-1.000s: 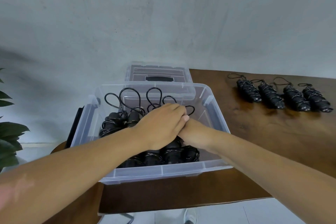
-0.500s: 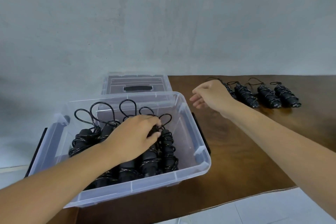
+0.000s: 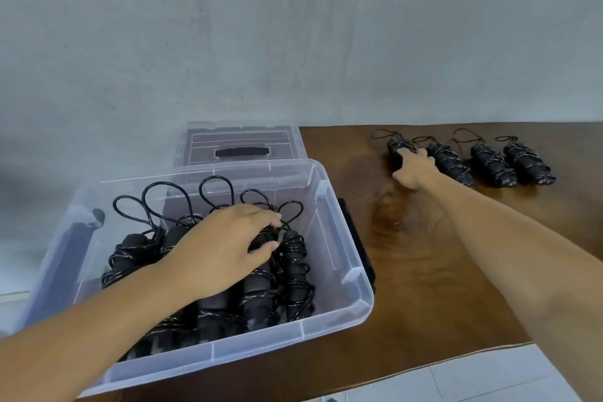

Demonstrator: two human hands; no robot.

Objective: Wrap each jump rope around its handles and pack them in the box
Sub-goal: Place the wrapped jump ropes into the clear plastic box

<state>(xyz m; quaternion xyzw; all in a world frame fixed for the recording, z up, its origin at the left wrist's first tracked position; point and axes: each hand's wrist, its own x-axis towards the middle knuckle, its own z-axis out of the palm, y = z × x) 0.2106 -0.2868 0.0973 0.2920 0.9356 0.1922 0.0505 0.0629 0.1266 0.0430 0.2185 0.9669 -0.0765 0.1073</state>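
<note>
A clear plastic box (image 3: 346, 238) stands at the table's left end with several wrapped black jump ropes (image 3: 295, 268) lying side by side in it, cord loops sticking up at the back. My left hand (image 3: 225, 245) lies on top of those bundles, fingers curled round one in the middle. On the far right of the table lies a row of wrapped rope bundles (image 3: 492, 163). My right hand (image 3: 412, 170) is stretched out to the leftmost bundle (image 3: 396, 144) of that row and its fingers close over it.
The box's clear lid (image 3: 239, 143) with a black handle lies behind the box against the grey wall. The brown wooden table (image 3: 424, 271) ends at the front edge, with white floor tiles below at the lower right.
My right hand left the box, crossed the table to the right and has landed on the leftmost loose bundle. My left hand stays on the bundles in the box. The view has swung rightward.
</note>
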